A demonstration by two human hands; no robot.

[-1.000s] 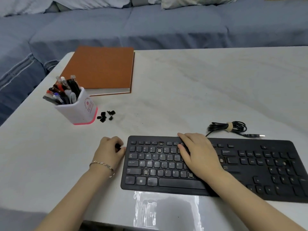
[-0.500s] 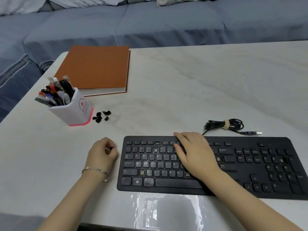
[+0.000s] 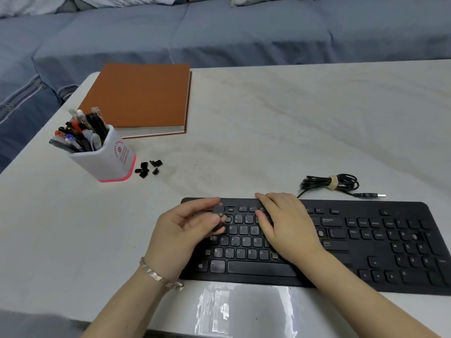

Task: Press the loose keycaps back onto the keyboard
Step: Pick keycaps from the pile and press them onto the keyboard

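Black keyboard [image 3: 366, 242] lies along the near edge of the white table [image 3: 268, 130]. Over its left end the left hand [image 3: 180, 230], bracelet [image 3: 158, 274] at the wrist, pinches one dark keycap [image 3: 218, 210] between thumb and fingertips, hiding the keys beneath. Mid-board, the right hand [image 3: 288, 225] lies flat with straight fingers, gripping nothing and covering that block. A few bare sockets show among the keys. The loose keycaps [image 3: 146, 168] are heaped well apart at far left, just beside a white pen holder [image 3: 107, 162]. An orange notebook [image 3: 139, 96] lies behind it. A coiled cable [image 3: 329, 184] sits just beyond the keyboard's far edge.
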